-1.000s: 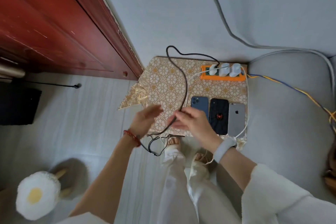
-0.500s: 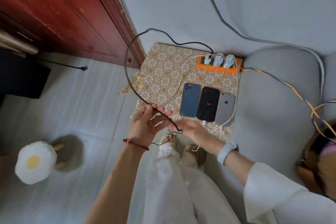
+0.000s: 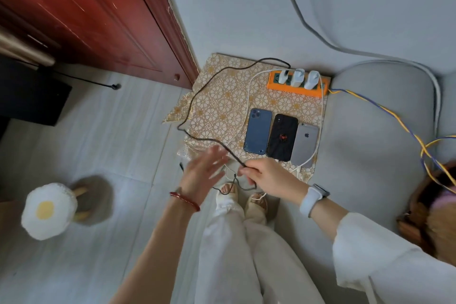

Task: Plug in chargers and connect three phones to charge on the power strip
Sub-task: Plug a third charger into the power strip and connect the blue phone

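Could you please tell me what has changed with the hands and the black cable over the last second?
The left hand has let go of the black cable and now lies open and blurred beside it. The right hand has taken it over and pinches it near the mat's front edge; its loop has dropped flatter. The three phones, chargers and power strip stayed put.

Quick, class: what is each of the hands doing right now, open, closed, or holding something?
Left hand: open, fingers spread and motion-blurred, holding nothing that can be seen.
Right hand: closed, pinching the black cable.
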The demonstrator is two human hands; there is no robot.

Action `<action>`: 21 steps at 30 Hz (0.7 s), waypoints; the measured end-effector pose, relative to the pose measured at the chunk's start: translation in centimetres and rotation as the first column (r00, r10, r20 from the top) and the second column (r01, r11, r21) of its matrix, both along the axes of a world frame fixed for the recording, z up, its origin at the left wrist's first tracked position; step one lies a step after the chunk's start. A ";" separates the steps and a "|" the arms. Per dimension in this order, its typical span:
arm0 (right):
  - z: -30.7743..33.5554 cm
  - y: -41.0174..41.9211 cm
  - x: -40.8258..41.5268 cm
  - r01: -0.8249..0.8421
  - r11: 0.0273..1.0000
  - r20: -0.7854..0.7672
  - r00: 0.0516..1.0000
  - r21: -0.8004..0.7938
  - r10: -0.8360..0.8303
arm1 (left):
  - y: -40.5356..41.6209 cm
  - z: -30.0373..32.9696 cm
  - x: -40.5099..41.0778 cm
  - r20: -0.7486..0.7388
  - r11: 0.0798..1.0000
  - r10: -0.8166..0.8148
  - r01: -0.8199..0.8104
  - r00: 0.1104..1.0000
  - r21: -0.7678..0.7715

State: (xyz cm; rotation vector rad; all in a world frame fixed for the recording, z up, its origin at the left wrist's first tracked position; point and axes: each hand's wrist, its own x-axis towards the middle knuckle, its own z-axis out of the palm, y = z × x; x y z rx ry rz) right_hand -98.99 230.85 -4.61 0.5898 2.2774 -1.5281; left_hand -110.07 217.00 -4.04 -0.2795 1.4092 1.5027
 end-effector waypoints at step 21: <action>0.3 1.4 0.9 -0.007 1.000 0.005 1.000 0.001 0.007 | -2.5 -1.1 0.2 -0.690 0.743 -0.455 -0.188 0.562 -0.643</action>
